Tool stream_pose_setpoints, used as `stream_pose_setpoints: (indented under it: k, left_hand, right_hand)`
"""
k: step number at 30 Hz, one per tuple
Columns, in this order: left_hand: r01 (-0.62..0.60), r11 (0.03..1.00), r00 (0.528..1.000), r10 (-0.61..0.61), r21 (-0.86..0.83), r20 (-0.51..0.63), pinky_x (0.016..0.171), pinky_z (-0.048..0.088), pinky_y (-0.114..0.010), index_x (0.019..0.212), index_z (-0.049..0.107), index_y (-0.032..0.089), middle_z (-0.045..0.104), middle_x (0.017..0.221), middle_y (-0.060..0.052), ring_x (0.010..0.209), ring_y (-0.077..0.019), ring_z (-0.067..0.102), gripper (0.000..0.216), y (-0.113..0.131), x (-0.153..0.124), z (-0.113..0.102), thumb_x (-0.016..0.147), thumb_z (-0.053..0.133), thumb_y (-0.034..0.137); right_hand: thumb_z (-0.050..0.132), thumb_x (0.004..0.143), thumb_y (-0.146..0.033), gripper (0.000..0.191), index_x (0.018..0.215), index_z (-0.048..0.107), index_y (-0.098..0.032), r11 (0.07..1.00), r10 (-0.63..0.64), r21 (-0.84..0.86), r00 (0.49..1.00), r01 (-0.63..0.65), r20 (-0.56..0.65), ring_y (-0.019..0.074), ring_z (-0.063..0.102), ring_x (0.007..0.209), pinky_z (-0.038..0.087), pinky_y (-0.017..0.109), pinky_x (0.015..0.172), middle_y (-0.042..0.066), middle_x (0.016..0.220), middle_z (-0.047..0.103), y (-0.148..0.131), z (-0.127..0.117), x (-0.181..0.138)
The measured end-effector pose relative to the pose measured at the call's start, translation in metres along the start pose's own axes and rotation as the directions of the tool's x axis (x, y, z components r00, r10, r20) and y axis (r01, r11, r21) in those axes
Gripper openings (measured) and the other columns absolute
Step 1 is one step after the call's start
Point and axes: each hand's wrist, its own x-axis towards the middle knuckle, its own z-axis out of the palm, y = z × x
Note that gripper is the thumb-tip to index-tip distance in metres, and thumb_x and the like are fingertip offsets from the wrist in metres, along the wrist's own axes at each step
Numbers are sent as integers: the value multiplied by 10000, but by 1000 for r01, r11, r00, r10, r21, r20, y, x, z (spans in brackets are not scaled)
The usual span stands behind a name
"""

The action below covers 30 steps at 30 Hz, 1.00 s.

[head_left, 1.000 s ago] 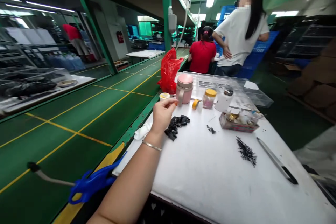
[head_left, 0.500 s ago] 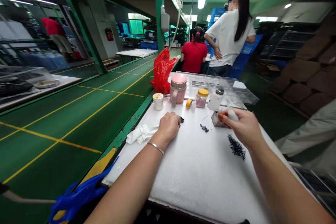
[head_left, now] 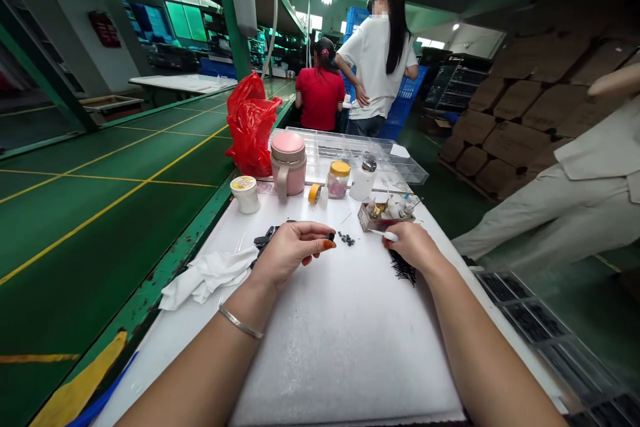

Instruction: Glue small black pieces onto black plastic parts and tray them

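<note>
My left hand [head_left: 287,252] rests on the white table [head_left: 345,347] and pinches a small black part [head_left: 330,236] between thumb and fingertips. Behind that hand lies a heap of black parts [head_left: 265,239], mostly hidden. My right hand [head_left: 413,245] is closed on a small white applicator [head_left: 384,234] whose thin tip points left. It lies over a pile of thin black pins [head_left: 403,270]. A few tiny black pieces [head_left: 345,238] lie between the two hands.
At the back stand a white cup [head_left: 245,193], a pink mug [head_left: 287,163], tape roll [head_left: 314,193], yellow-lidded jar [head_left: 339,179], white bottle [head_left: 363,179], a small tray [head_left: 384,212] and clear boxes [head_left: 360,150]. A crumpled cloth [head_left: 205,275] lies left. Red bag [head_left: 249,123]. Two people stand behind; one on the right.
My view swung right and down. The left hand lifted a black part off the heap and holds it out. The right hand came down onto the pins with the white applicator.
</note>
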Motion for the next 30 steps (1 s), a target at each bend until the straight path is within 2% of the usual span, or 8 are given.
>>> stream_pose_setpoints:
  k: [7, 12, 15, 19, 22, 25, 27, 30]
  left_hand:
    - [103, 958, 989, -70, -268, 132, 628, 466, -161, 938, 753, 174, 719, 1013, -81, 842, -141, 668, 278, 0, -7, 6, 669, 805, 220]
    - [118, 928, 988, -74, -353, 134, 538, 448, -143, 1034, 719, 161, 732, 847, -78, 628, -80, 624, 355, 0, -9, 5, 698, 804, 237]
    - [95, 901, 991, -47, -424, 124, 514, 436, -125, 1062, 705, 159, 725, 772, -62, 565, -55, 585, 364, -1, -9, 5, 718, 795, 233]
    - [103, 875, 988, -34, -473, 152, 525, 440, -102, 1071, 706, 156, 726, 835, -70, 622, -57, 615, 387, -1, -10, 6, 695, 799, 143]
    - [121, 880, 982, -39, -459, 184, 548, 461, -111, 1109, 690, 150, 723, 860, -78, 649, -68, 630, 419, -2, -10, 9, 702, 786, 115]
    - [131, 891, 980, -50, -435, 192, 585, 488, -132, 1111, 676, 153, 724, 876, -77, 664, -78, 642, 404, -4, -11, 13, 721, 778, 127]
    - [141, 891, 978, -58, -431, 199, 603, 503, -151, 1026, 687, 146, 725, 886, -77, 686, -95, 658, 322, -6, -11, 15, 720, 785, 145]
    - [159, 884, 973, -64, -441, 223, 630, 524, -175, 873, 692, 118, 720, 859, -69, 723, -124, 678, 205, -9, -11, 18, 703, 799, 159]
  right_hand:
    - [596, 650, -54, 158, 663, 677, -190, 999, 40, -30, 999, -39, 19, 186, 569, 681, 277, 261, 567, 57, 710, 651, -4, 2, -3]
    - [567, 675, -76, 129, 664, 642, -180, 993, -10, 118, 999, 16, -51, 179, 568, 689, 317, 248, 575, 33, 678, 635, -5, -5, -9]
    - [537, 744, -148, 134, 794, 657, -183, 960, -47, 268, 992, 77, -118, 178, 584, 677, 380, 247, 584, 19, 707, 645, -13, -12, -16]
    - [556, 823, -306, 178, 893, 643, -167, 850, -123, 499, 984, 170, -127, 159, 579, 560, 470, 272, 533, 26, 731, 650, -33, -17, -29]
    - [639, 809, -332, 175, 819, 631, -158, 605, -175, 761, 971, 236, -163, 156, 589, 553, 503, 283, 524, 35, 718, 644, -51, -17, -42]
    - [687, 811, -317, 165, 787, 636, -161, 400, -202, 866, 951, 300, -236, 154, 598, 555, 502, 280, 522, 28, 690, 639, -68, -16, -56]
    - [678, 831, -297, 142, 781, 640, -170, 393, -217, 844, 929, 366, -301, 152, 594, 570, 495, 278, 531, 28, 704, 645, -76, -14, -64]
    - [646, 859, -254, 108, 774, 642, -188, 488, -268, 715, 866, 500, -422, 154, 587, 615, 476, 279, 563, 25, 733, 653, -83, -10, -71]
